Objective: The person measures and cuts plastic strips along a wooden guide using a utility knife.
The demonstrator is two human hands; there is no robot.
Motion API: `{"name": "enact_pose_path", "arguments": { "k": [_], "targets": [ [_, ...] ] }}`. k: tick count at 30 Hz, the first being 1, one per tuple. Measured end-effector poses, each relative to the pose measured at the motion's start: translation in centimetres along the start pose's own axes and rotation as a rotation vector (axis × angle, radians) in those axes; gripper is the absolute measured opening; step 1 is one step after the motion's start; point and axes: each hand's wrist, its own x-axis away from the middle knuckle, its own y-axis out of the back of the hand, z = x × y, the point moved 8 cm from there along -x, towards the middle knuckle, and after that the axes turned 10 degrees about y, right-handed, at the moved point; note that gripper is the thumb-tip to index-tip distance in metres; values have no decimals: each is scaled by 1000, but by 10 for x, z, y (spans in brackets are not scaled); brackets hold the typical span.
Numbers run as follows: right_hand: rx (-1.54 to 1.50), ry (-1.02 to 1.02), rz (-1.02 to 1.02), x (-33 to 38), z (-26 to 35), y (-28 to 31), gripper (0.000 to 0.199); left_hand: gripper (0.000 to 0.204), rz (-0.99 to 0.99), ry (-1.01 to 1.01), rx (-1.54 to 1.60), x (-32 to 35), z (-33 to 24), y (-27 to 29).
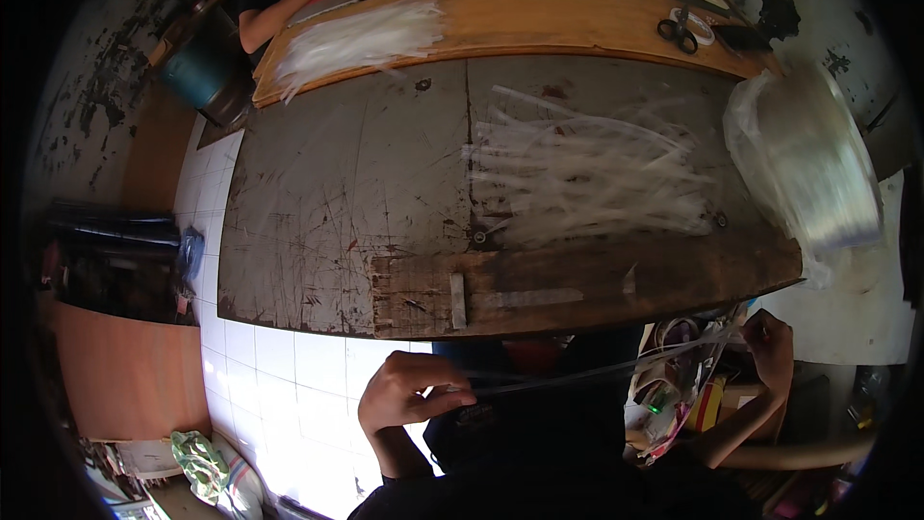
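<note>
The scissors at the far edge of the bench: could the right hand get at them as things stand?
Probably not at once: the right hand grips a clear strip, and the scissors lie across the whole bench.

There is only one view, from a camera on the person's head. It looks steeply down over the worn worktable (337,183), which fills the middle. The near edge of the table is close below the camera, and the far wooden board (539,14) lies at the top. The white tiled floor (279,366) shows at the near left. The wide lens bends the straight edges, and the corners are dark.
</note>
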Motion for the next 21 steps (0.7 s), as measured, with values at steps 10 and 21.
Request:
{"name": "enact_pose_path", "arguments": {
  "k": [10, 21],
  "targets": [
    [-434, 605, 454, 28, 187, -81, 39, 17, -14, -147, -301, -46, -64, -76],
    [162, 350, 120, 2, 92, -20, 18, 14, -96, 102, -284, -20, -43, -14]
  ]
}}
